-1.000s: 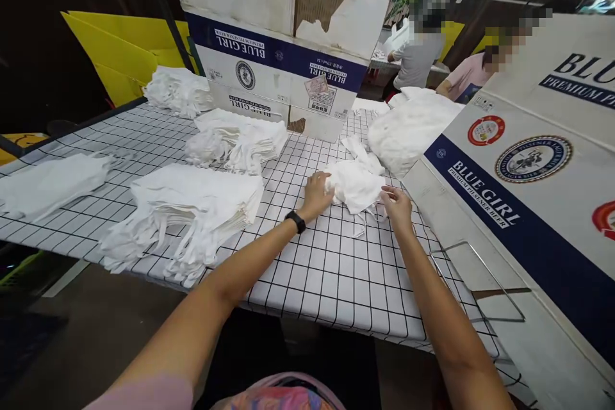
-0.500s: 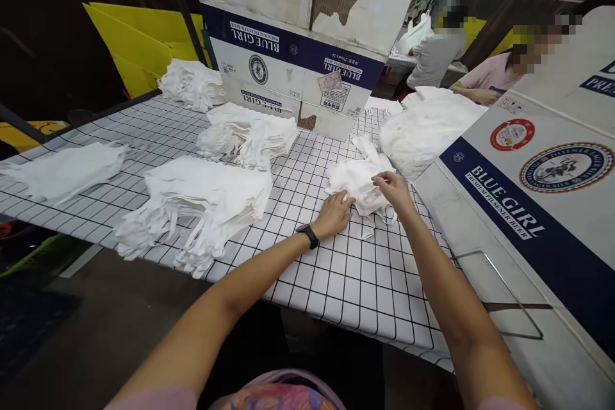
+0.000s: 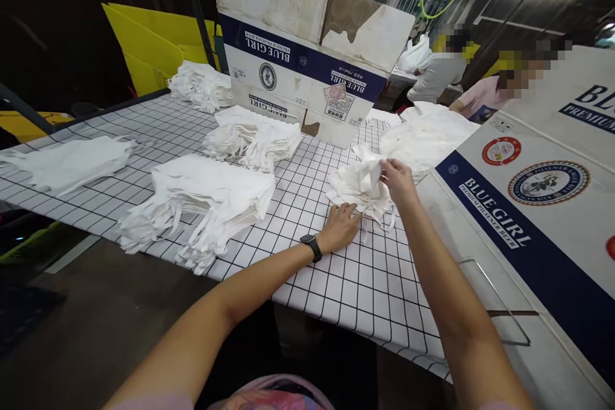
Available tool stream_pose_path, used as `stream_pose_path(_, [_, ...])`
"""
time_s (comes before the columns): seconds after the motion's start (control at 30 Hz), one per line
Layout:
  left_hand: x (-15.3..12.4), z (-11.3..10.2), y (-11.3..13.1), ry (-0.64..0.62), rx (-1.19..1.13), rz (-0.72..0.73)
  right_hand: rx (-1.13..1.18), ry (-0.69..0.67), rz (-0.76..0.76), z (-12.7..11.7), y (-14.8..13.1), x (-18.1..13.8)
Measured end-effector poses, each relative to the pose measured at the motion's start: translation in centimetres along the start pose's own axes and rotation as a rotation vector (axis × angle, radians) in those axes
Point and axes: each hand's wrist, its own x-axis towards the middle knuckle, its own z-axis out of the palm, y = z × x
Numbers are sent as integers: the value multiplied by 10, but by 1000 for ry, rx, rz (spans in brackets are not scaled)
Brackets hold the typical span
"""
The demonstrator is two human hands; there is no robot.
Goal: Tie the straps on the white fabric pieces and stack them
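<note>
A loose pile of white cloth pieces (image 3: 350, 183) lies rumpled on the checked table. My right hand (image 3: 400, 180) pinches the raised edge of one white cloth piece at the pile's right side. Flat on the table at the near edge of the pile rests my left hand (image 3: 342, 227), its fingers spread and their tips touching the cloth. To its left is a neat stack of white cloth pieces (image 3: 216, 186) with straps hanging toward the table's front edge.
Behind that stack sit two more stacks (image 3: 259, 131) (image 3: 202, 84), and a thin cloth pile (image 3: 72, 160) lies at far left. Cardboard panels (image 3: 307, 80) (image 3: 519, 205) stand at the back and right. A large white heap (image 3: 427, 134) and two people are beyond.
My right hand has lifted and drawn a cloth edge up and slightly right. The left hand has moved slightly toward me and stays beside the pile. The view has tilted up a little.
</note>
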Motion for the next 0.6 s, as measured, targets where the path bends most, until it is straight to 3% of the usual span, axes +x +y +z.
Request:
stream_pose_path(0.07, [12,5,-1,-67,-48,30,120,33,-34,-15,-25,14])
stream_pose_path(0.17, [37,13,-7,-134,-87,-34,325,86,-103,-38,-62,25])
stream_pose_path(0.3, [70,14,-25,-85,-92,-108,411,112,-228,-66,-101,20])
stream_pose_path(0.43, [93,-1,-46,-22,-116,-173,454,145,-311,-81,-123,0])
stream_pose_path(0.6, [106,-32,-61,87,-220,-305,444,167,-310,-86,-127,-25])
